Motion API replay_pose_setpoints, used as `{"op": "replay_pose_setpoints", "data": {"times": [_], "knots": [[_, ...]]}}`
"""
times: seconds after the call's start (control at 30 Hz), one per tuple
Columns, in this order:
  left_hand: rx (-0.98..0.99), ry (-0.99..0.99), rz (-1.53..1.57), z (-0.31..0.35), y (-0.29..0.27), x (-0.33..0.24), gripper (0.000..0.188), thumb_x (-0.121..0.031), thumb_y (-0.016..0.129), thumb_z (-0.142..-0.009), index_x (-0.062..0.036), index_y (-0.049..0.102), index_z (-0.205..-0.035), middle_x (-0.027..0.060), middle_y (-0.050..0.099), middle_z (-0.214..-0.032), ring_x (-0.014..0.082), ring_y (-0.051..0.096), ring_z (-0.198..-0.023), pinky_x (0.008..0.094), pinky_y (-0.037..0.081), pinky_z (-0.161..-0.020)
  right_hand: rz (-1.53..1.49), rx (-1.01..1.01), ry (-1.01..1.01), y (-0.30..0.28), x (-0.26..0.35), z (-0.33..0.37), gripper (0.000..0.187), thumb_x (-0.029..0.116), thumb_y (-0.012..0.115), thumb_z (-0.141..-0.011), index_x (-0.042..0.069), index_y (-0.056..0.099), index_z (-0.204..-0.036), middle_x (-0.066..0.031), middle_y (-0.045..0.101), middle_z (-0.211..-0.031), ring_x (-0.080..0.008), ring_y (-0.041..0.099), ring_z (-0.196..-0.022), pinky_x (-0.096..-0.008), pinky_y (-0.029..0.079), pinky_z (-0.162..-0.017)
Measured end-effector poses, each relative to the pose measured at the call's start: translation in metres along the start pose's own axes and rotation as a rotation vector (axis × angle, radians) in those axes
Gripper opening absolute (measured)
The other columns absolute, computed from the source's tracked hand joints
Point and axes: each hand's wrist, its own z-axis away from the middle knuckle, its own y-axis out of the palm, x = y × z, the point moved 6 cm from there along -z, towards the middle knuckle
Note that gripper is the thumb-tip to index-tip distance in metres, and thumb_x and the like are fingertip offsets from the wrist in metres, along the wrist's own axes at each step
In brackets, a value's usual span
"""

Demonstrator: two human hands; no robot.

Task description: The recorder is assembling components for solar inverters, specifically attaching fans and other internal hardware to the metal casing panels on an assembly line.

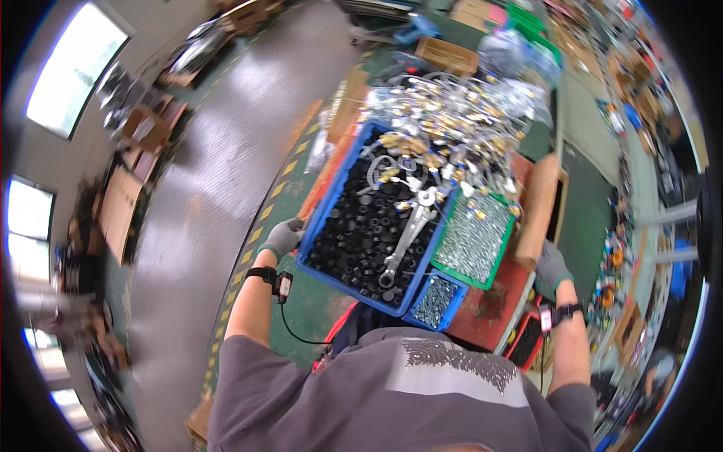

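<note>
My left hand (282,237), in a grey glove, is closed beside the left wall of a large blue bin (300,260). Its fingers curl toward the bin and the red table edge; which of them it grips, I cannot tell. Black plastic caps (350,241) fill the bin, and a combination wrench (407,239) lies on them. My right hand (552,270), also gloved, is at the near end of a long cardboard box (536,215); its fingers are mostly hidden. Between bin and box stand a green tray (472,239) of small metal parts and a small blue tray (435,303) of screws.
Clear hoses with brass fittings (459,113) are heaped behind the bin. A red tray (525,339) of dark parts sits by my right forearm. A cable (301,335) runs from my left wrist. Yellow-black tape (260,226) marks the floor at left; a crowded bench (614,218) runs along the right.
</note>
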Motion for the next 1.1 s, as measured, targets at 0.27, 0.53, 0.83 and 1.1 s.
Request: {"op": "replay_pose_setpoints", "data": {"times": [0.27, 0.53, 0.83, 1.1], "knots": [[-0.236, 0.024, -0.147, -0.017, -0.038, -0.059, 0.03, -0.019, 0.072, -0.088, -0.0033, 0.064, -0.112, 0.0122, 0.07, -0.09, 0.0237, 0.067, -0.085, 0.034, 0.053, -0.078, 0.314, -0.074, 0.088, -0.036, 0.042, 0.035, 0.03, 0.02, 0.067, -0.083, 0.014, 0.069, -0.112, -0.0159, 0.062, -0.111, -0.0389, 0.064, -0.1, -0.0474, 0.052, -0.088], [0.003, 1.172, -0.136, 0.132, 0.06, -0.481, 0.021, -0.01, 0.067, -0.089, -0.004, 0.071, -0.108, 0.0101, 0.071, -0.105, 0.0236, 0.069, -0.094, 0.0312, 0.052, -0.084, 0.368, -0.22, 0.019, -0.014, 0.038, 0.073, 0.025, 0.024, 0.064, -0.085, 0.023, 0.07, -0.11, -0.0025, 0.066, -0.106, -0.0237, 0.06, -0.107, -0.042, 0.045, -0.091], [0.202, 1.475, -1.287, 0.095, 0.335, -0.626, 0.019, -0.021, 0.061, -0.086, -0.0115, 0.073, -0.097, 0.0054, 0.067, -0.102, 0.0263, 0.061, -0.106, 0.0382, 0.046, -0.095, 0.487, -0.236, 0.247, -0.025, 0.008, 0.084, 0.026, 0.029, 0.066, -0.082, 0.016, 0.072, -0.104, -0.005, 0.06, -0.127, -0.0248, 0.06, -0.107, -0.0434, 0.043, -0.088], [0.488, 1.387, -1.254, 0.067, 0.376, -0.637, 0.048, -0.016, 0.062, -0.089, -0.0146, 0.054, -0.137, 0.0068, 0.053, -0.136, 0.0345, 0.064, -0.106, 0.0479, 0.053, -0.089, 0.244, -0.3, 0.213, -0.026, -0.017, 0.102, 0.024, 0.029, 0.069, -0.081, 0.018, 0.071, -0.102, -0.0022, 0.053, -0.14, -0.0234, 0.061, -0.105, -0.0451, 0.044, -0.083]]}}
